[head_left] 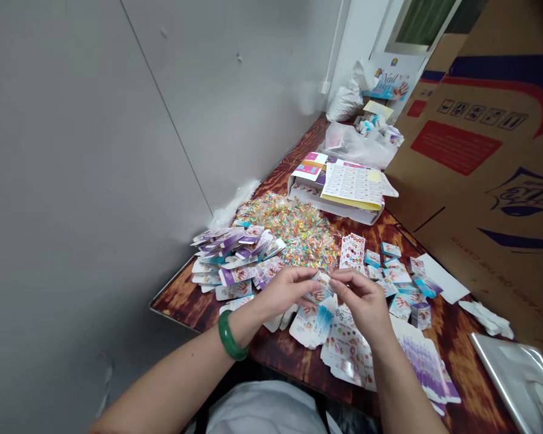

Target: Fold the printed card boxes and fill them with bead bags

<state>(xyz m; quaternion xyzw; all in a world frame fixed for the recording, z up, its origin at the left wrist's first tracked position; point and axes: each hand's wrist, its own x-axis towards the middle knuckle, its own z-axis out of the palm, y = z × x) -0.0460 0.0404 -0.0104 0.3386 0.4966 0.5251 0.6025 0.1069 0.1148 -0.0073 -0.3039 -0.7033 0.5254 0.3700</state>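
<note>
My left hand [286,289], with a green bangle [230,337] on its wrist, and my right hand [362,299] meet over the table's near edge. Both pinch one small printed card box [320,287] between their fingertips. Beneath them lie flat unfolded box blanks [314,325] and clear sticker sheets [347,349]. To the left is a heap of purple and white flat cards [235,259]. Behind the hands spreads a pile of small colourful packets in clear bags [298,229]. Several folded small blue boxes [400,280] sit to the right.
The dark wooden table [181,295] stands against a grey wall. A white tray with printed sheets [350,187] sits further back, with plastic bags [357,144] beyond. A large cardboard carton [484,163] lines the right side. A silvery bag [511,367] lies at near right.
</note>
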